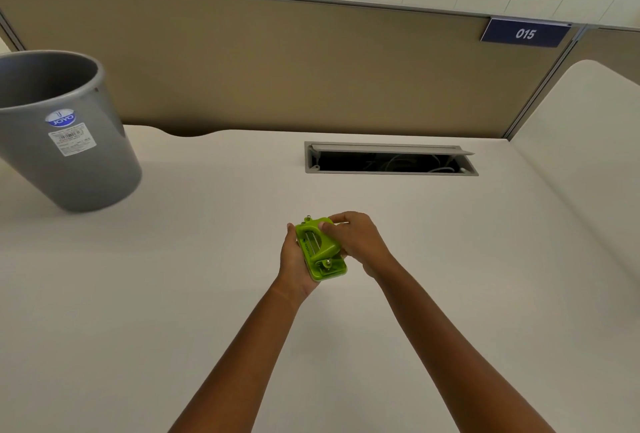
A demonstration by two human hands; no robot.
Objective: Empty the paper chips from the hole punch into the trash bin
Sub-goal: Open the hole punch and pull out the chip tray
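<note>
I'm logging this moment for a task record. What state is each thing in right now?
hole punch: held above the desk in both hands
left hand: cradling the punch from beneath
right hand: gripping the punch's top
trash bin: upright on the desk, away from the punch
cable hatch: lid open

Hole punch [320,249] lime green. Trash bin [65,141] grey, blue-and-white label. Surface [173,276] off-white. Partition [277,62] tan. Nameplate [525,33] navy, white digits.
</note>
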